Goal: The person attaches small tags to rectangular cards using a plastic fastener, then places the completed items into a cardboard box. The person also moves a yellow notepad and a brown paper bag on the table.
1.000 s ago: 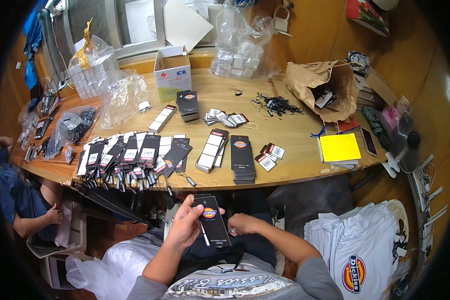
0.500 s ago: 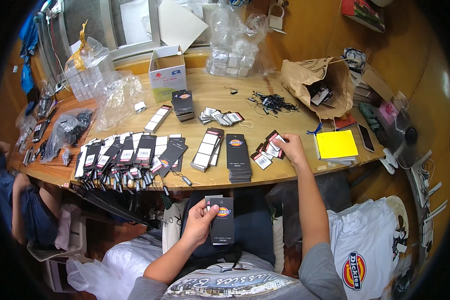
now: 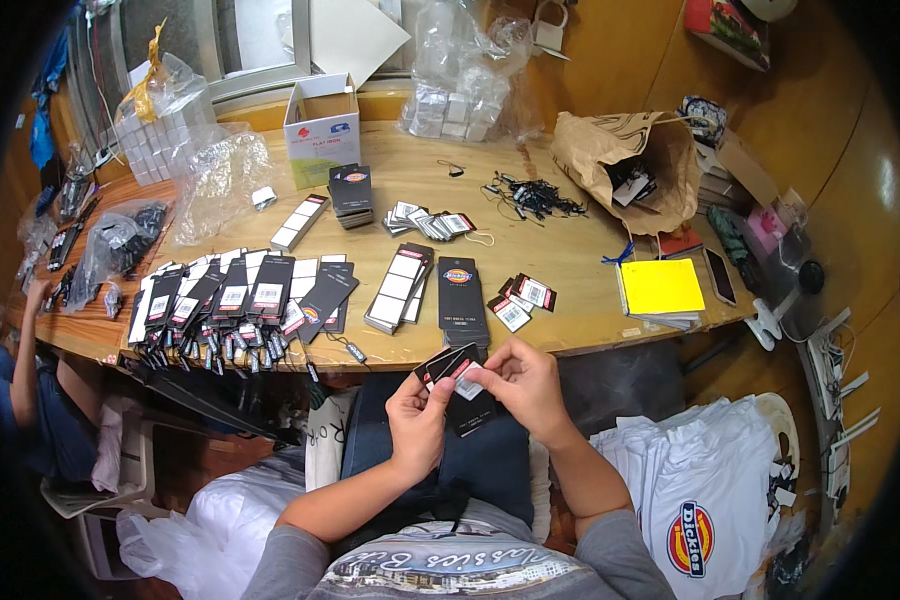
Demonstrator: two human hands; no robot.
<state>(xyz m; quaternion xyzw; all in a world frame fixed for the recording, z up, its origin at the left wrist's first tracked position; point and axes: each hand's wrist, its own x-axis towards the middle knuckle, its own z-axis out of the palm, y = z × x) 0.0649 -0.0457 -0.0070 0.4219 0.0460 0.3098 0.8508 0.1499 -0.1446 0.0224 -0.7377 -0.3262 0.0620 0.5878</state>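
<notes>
Above my lap, my left hand point(image 3: 417, 422) grips a few fanned black hang tags point(image 3: 472, 412). My right hand point(image 3: 528, 388) pinches a small barcode tag point(image 3: 467, 383) laid against their front. Just beyond my hands stands a stack of black hang tags point(image 3: 458, 290) at the table edge. To its right lie several loose small barcode tags point(image 3: 522, 300); to its left is a stack of white-faced tags point(image 3: 400, 290). Strung black tags point(image 3: 235, 295) overlap in rows at the left, their black cords and clips hanging over the edge.
A yellow pad point(image 3: 662, 287) and a phone point(image 3: 718, 275) lie at the right, below a paper bag point(image 3: 635, 160). Black cords point(image 3: 538, 195) are heaped mid-table. An open carton point(image 3: 320, 140) stands at the back. White shirts point(image 3: 685, 490) are piled at lower right; another person's arm point(image 3: 25, 370) shows at far left.
My right hand has come from the loose barcode tags on the table to my left hand, bringing a small barcode tag. The black tags in my left hand are now fanned and tilted.
</notes>
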